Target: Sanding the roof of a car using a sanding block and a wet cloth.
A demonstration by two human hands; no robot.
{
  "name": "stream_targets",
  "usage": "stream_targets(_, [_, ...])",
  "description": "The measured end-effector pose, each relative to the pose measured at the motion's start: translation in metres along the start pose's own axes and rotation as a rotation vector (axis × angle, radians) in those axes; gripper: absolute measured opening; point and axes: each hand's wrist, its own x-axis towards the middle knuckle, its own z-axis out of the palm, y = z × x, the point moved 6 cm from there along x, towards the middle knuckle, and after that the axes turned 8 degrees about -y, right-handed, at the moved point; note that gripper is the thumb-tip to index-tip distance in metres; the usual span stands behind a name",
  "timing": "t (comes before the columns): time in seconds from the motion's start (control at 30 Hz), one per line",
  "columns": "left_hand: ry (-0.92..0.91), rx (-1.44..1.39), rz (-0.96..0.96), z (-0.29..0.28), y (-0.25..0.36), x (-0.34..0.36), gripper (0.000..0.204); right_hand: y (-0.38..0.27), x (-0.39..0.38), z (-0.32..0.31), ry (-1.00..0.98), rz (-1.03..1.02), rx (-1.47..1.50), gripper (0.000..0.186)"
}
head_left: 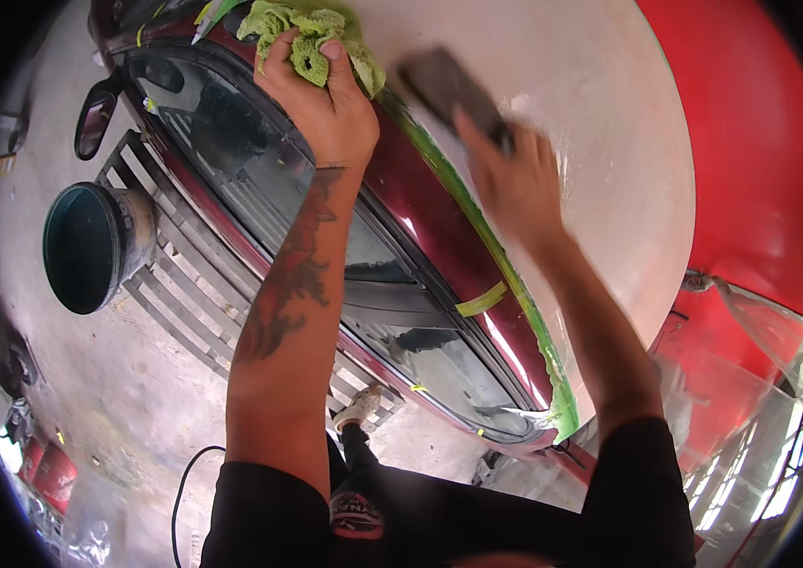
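Note:
My left hand [330,114] is closed round a crumpled yellow-green cloth [316,43] at the far edge of a car roof. In my right hand [522,185] is a dark, flat rectangular block [444,87], which looks like a sanding block. It is smeared by motion, and I cannot tell if its underside touches the roof. Under it spreads the pale, matt roof [609,133], with whitish wet-looking streaks beside my right hand. Green masking tape [472,213] runs along the roof's left edge, next to the dark red car side [425,227].
A slatted bench [198,298] runs along the car, and my shoe [359,407] is on it. A dark bucket [89,248] stands at its left, near the side mirror [96,123]. A red surface [751,142] and clear plastic sheeting [766,327] lie right. A black cable [180,497] curves below.

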Motion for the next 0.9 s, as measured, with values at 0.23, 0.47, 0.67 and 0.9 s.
stream_targets(0.23, [-0.106,0.079,0.043,0.002,-0.001,0.003,0.046,0.004,0.024,0.006,0.094,0.000,0.030,0.050])
stream_targets(0.47, [-0.221,0.123,-0.033,0.008,0.008,0.000,0.045,0.016,-0.064,0.001,-0.084,0.003,-0.034,0.055])
stream_targets(0.67, [-0.251,0.128,-0.041,0.021,0.007,-0.002,0.046,0.061,0.064,-0.005,0.070,0.194,-0.059,0.050])
stream_targets(0.9, [-0.268,0.180,-0.044,0.017,0.013,0.001,0.045,0.012,-0.092,-0.006,-0.072,0.098,0.065,0.055])
